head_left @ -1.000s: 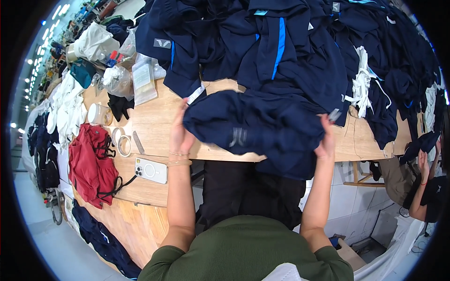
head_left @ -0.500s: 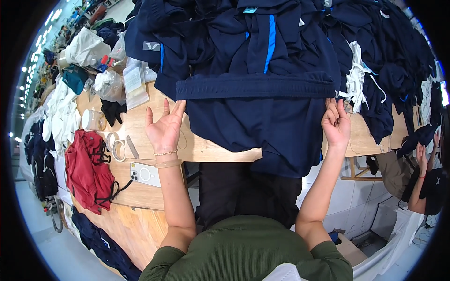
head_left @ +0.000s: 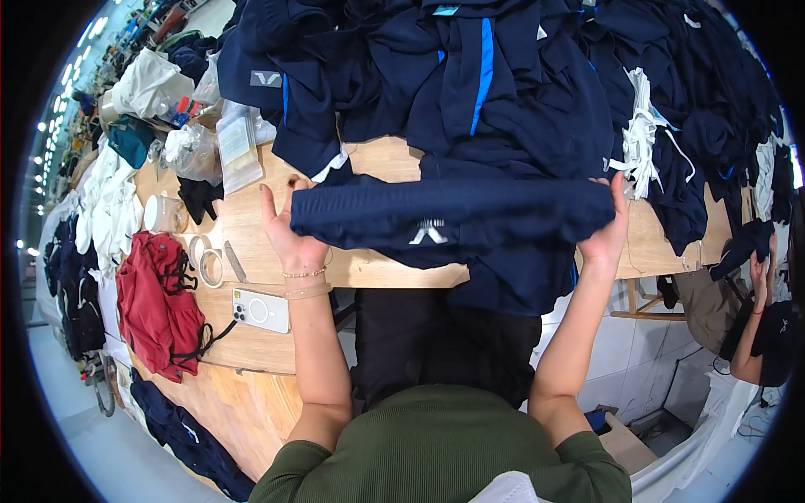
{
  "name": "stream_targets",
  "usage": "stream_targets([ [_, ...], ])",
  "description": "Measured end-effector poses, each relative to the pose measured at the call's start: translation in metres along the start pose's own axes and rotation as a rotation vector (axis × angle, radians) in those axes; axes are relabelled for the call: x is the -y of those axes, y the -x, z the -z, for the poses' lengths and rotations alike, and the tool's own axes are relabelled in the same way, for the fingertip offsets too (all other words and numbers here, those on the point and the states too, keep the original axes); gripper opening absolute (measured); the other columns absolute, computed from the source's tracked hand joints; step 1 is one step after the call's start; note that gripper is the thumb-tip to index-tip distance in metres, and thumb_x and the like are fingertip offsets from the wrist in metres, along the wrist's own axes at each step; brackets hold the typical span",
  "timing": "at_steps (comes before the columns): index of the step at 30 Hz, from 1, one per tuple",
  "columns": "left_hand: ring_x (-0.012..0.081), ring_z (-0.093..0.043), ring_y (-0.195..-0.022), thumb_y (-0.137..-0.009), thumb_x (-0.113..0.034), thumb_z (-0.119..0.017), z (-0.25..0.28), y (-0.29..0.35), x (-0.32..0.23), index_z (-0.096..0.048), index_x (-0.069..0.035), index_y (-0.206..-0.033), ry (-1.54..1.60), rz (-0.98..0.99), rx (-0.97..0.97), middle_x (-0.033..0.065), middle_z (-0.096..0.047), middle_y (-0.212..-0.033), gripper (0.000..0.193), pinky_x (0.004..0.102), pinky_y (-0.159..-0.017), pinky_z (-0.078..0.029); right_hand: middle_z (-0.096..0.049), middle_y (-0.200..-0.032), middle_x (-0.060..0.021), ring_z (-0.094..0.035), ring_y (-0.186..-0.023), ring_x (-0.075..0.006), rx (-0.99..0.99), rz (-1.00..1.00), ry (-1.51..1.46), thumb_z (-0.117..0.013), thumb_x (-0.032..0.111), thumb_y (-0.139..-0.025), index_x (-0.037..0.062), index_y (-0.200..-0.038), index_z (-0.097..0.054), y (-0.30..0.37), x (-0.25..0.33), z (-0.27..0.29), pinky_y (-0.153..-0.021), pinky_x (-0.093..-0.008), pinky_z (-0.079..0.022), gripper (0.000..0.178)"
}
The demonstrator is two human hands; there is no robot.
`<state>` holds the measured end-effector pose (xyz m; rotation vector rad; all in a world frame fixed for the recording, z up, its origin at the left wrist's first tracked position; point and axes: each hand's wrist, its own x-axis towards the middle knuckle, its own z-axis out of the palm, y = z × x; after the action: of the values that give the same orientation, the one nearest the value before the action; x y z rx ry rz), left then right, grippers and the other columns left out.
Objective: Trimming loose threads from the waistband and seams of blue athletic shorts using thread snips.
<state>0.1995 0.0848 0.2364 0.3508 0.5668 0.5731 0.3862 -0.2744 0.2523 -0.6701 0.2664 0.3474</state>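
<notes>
Both ends of the elastic waistband of a navy garment (head_left: 503, 210), which looks like trousers or shorts, are in my hands. My left hand (head_left: 295, 239) grips its left end, with the thumb sticking up apart and the other fingers partly hidden behind the cloth. My right hand (head_left: 605, 230) is closed on the right end, its thumb along the edge. Between them the band is stretched nearly level, and a white printed mark (head_left: 429, 235) faces up below it. The lower cloth hangs over the table's front edge toward my lap.
A heap of navy garments (head_left: 377, 75) covers the far side. White drawstrings (head_left: 640, 138) lie at right. On the left are a phone (head_left: 260, 310), tape rolls (head_left: 211, 267), a red bag (head_left: 157, 306) and plastic bags (head_left: 191, 155). Another person's hand (head_left: 761, 281) shows far right.
The waistband has come nearer and turned over, bringing the white mark into sight. My left fingers have closed round its end. Bare table now shows behind it.
</notes>
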Motion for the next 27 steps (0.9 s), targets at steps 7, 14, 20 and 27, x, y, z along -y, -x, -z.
stream_targets([
  [7, 0.0126, -0.039, -0.059, -0.091, -0.073, -0.046, 0.013, -0.004, -0.01, -0.058, -0.008, -0.101, 0.022, -0.081, 0.45, -0.0029, -0.039, -0.06, 0.067, 0.0267, -0.055, -0.034, -0.051, -0.068, 0.008, -0.052, -0.064, -0.0061, -0.054, 0.225, 0.106, -0.068, 0.019, -0.092, 0.0192, -0.079, -0.057, 0.0, 0.002, 0.003, -0.065, -0.0252, -0.047, 0.018],
  [14, 0.0135, -0.041, -0.06, -0.088, -0.076, -0.047, 0.002, 0.001, -0.005, -0.06, -0.008, -0.101, 0.007, -0.121, 0.364, -0.0014, -0.039, -0.058, 0.07, 0.0262, -0.056, -0.035, -0.061, -0.086, 0.0024, -0.062, -0.083, -0.0125, 0.226, 0.166, 0.076, -0.066, 0.017, -0.094, 0.0138, -0.1, -0.062, -0.003, 0.006, 0.015, -0.079, -0.0292, -0.052, 0.008],
  [20, 0.0203, -0.063, -0.103, -0.098, -0.041, -0.056, -0.019, 0.022, 0.004, -0.052, -0.007, -0.128, 0.001, -0.054, 0.276, 0.0076, -0.065, -0.108, 0.045, 0.0361, -0.088, -0.05, -0.057, -0.083, 0.0, -0.058, -0.08, -0.0113, -0.001, 0.149, 0.18, -0.062, 0.022, -0.098, 0.0109, -0.081, -0.056, 0.023, 0.008, -0.02, -0.073, -0.0253, -0.047, 0.02],
  [27, 0.0136, -0.059, -0.102, -0.081, 0.011, -0.06, -0.016, 0.016, -0.004, -0.051, -0.008, -0.134, -0.954, -0.434, 0.334, 0.0051, -0.062, -0.113, 0.057, 0.0263, -0.088, -0.049, -0.045, -0.076, 0.0028, -0.043, -0.069, -0.0087, 0.108, 0.424, 1.068, -0.066, -0.006, -0.073, 0.0065, -0.077, -0.048, 0.033, 0.019, -0.04, -0.06, -0.0239, -0.034, 0.023],
])
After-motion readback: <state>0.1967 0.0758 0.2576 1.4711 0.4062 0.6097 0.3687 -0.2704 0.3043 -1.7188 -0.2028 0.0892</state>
